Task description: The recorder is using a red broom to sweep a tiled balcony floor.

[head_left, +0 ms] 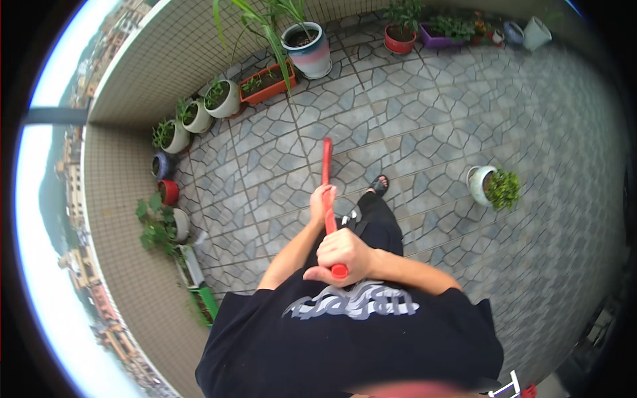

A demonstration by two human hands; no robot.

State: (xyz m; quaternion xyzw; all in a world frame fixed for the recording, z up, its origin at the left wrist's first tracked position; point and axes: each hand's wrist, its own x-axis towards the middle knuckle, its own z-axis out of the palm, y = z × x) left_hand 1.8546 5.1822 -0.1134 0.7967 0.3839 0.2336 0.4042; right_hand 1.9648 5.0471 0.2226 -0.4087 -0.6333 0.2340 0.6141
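A long red pole (326, 162) slants down in front of my body, its far end over the patterned floor. That far end looks slightly widened, and what kind of tool it is does not show. The near tip, a round red cap, sticks out of my right hand (344, 255), which is closed around the top of the pole close to my chest. Farther down the shaft, my left hand (322, 203) grips it too, fingers wrapped round. One foot in a dark sandal (379, 185) stands to the right of the pole.
Grey stone-patterned tiles (424, 126) cover the floor. A white pot (482, 186) with a leafy plant stands alone at right. Several pots line the tiled wall (113, 179), among them an orange planter (268, 93), a large white-and-blue pot (312, 61) and a green trough (205, 306).
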